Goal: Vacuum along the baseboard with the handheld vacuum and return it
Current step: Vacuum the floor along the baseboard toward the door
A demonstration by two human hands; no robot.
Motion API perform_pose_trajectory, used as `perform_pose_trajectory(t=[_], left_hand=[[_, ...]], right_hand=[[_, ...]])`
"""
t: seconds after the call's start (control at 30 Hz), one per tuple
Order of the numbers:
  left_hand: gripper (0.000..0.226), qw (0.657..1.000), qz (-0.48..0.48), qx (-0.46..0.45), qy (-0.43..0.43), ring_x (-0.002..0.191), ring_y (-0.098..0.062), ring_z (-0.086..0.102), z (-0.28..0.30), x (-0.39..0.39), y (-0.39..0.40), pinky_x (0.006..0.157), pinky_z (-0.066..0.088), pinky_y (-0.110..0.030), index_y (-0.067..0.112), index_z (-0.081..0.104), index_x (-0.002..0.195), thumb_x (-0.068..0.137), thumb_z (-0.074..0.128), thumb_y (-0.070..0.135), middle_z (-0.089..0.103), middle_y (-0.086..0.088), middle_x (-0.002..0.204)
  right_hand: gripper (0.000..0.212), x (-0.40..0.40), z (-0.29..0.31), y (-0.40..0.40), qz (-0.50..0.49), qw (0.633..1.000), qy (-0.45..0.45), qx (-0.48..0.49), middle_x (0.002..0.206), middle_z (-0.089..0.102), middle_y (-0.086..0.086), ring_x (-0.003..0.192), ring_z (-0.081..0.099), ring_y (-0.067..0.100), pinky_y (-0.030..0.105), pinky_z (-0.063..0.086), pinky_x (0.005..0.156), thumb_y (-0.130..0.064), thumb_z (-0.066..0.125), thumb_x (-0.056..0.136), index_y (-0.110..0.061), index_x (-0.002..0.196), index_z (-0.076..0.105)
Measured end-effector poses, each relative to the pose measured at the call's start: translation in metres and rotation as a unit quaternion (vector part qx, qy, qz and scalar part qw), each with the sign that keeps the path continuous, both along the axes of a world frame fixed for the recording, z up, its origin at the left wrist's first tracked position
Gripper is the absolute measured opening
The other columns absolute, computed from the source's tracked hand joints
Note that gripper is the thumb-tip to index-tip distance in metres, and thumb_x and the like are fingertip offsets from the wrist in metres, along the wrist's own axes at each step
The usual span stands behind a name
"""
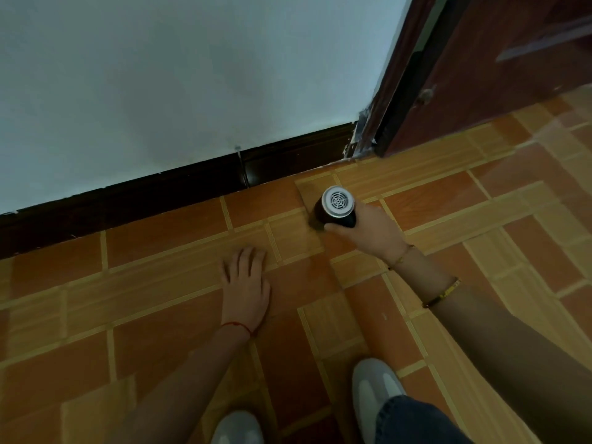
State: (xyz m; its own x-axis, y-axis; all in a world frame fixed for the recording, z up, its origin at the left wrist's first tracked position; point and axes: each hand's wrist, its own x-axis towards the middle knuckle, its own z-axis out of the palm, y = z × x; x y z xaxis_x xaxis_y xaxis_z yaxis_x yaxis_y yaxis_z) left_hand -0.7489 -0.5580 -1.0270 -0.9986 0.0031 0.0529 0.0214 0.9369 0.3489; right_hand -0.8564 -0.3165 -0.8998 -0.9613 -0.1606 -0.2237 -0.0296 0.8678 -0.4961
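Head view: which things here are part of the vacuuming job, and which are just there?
Part of the job:
- handheld vacuum, gripped by the right hand
- dark baseboard along the wall
- tiled floor beside it

Just there:
- left hand, flat on the floor
- door
- white shoes

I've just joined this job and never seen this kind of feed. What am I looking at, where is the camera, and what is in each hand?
There is no machine here: a person works with bare hands. The single picture comes from a camera worn on the head, looking down. The right hand grips a small handheld vacuum, its vented end facing the camera, close to the dark baseboard near a door. The left hand lies flat and open on the tiled floor, holding nothing. Two light shoes show at the bottom.
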Motion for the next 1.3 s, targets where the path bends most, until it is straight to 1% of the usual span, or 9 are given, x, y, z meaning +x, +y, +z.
perform_pose_trajectory(t=[0.13,0.27,0.4,0.57,0.73,0.83,1.0,1.13,1.3], left_hand=[[0.049,0.999,-0.047,0.003,-0.014,0.142,-0.028,0.029,-0.001,0.01,0.018,0.116,0.022,-0.066,0.016,0.047,0.14,0.096,0.029,0.03,0.045,-0.011,0.146],[0.049,0.995,-0.101,0.0,-0.003,0.141,-0.027,0.031,0.002,0.016,0.036,0.117,0.021,-0.065,0.018,0.045,0.141,0.096,0.03,0.032,0.044,-0.009,0.146],[0.045,0.99,-0.142,0.019,0.005,0.144,-0.026,0.027,0.005,0.023,0.05,0.118,0.018,-0.065,0.019,0.045,0.143,0.099,0.039,0.028,0.042,-0.008,0.148],[0.046,0.985,-0.172,0.026,-0.02,0.146,-0.028,0.03,0.008,0.03,0.06,0.118,0.017,-0.066,0.019,0.047,0.142,0.096,0.045,0.026,0.04,-0.009,0.152],[0.05,0.985,-0.17,0.021,-0.035,0.145,-0.029,0.031,0.005,0.03,0.06,0.115,0.021,-0.069,0.019,0.045,0.142,0.098,0.028,0.033,0.04,-0.01,0.153],[0.052,0.987,-0.16,0.01,-0.033,0.143,-0.03,0.033,0.001,0.032,0.055,0.115,0.023,-0.069,0.017,0.045,0.142,0.097,0.027,0.033,0.041,-0.012,0.151],[0.053,0.987,-0.153,0.013,-0.035,0.145,-0.03,0.032,0.0,0.034,0.056,0.115,0.021,-0.069,0.017,0.044,0.144,0.097,0.026,0.034,0.04,-0.011,0.152],[0.053,0.988,-0.149,0.016,-0.032,0.144,-0.028,0.033,0.002,0.032,0.055,0.116,0.021,-0.068,0.017,0.044,0.144,0.097,0.026,0.034,0.04,-0.01,0.152],[0.051,0.991,-0.131,0.019,-0.024,0.142,-0.03,0.036,0.006,0.025,0.044,0.114,0.024,-0.068,0.016,0.046,0.143,0.098,0.028,0.032,0.045,-0.011,0.147]], right_hand=[[0.072,0.024,0.005,0.024,-0.068,0.997,-0.02,0.01,0.114,0.068,0.004,0.1,0.065,0.021,0.025,0.049,0.075,-0.05,0.068,0.084,-0.017,0.143,0.042],[0.063,0.062,0.023,0.043,-0.048,0.992,-0.116,-0.02,0.089,0.066,-0.003,0.057,0.058,0.009,0.021,0.047,0.057,-0.044,0.066,0.088,-0.019,0.141,0.042],[0.072,0.099,0.024,0.063,-0.119,0.986,-0.049,0.106,0.11,0.068,0.002,0.084,0.064,0.018,0.033,0.053,0.074,-0.057,0.061,0.086,-0.023,0.145,0.037],[0.056,0.133,0.046,0.079,-0.127,0.972,-0.197,0.03,0.067,0.064,-0.002,0.047,0.059,0.01,0.022,0.052,0.05,-0.043,0.066,0.089,-0.021,0.136,0.045],[0.053,0.146,0.045,0.083,-0.158,0.971,-0.146,0.1,0.071,0.059,-0.009,0.055,0.057,0.009,0.03,0.056,0.061,-0.046,0.068,0.085,-0.023,0.128,0.049],[0.04,0.148,0.052,0.086,-0.133,0.965,-0.224,0.037,0.064,0.062,-0.001,0.046,0.057,0.011,0.031,0.056,0.056,-0.041,0.068,0.087,-0.024,0.118,0.049],[0.046,0.14,0.045,0.083,-0.146,0.973,-0.158,0.079,0.068,0.061,-0.006,0.049,0.059,0.008,0.021,0.049,0.049,-0.047,0.064,0.088,-0.021,0.124,0.05],[0.048,0.128,0.039,0.072,-0.113,0.976,-0.186,-0.016,0.063,0.063,-0.002,0.048,0.06,0.012,0.02,0.047,0.049,-0.044,0.066,0.088,-0.016,0.124,0.051],[0.048,0.108,0.041,0.053,-0.098,0.983,-0.155,0.01,0.069,0.06,-0.008,0.046,0.058,0.006,0.017,0.046,0.05,-0.044,0.065,0.089,-0.021,0.128,0.047]])
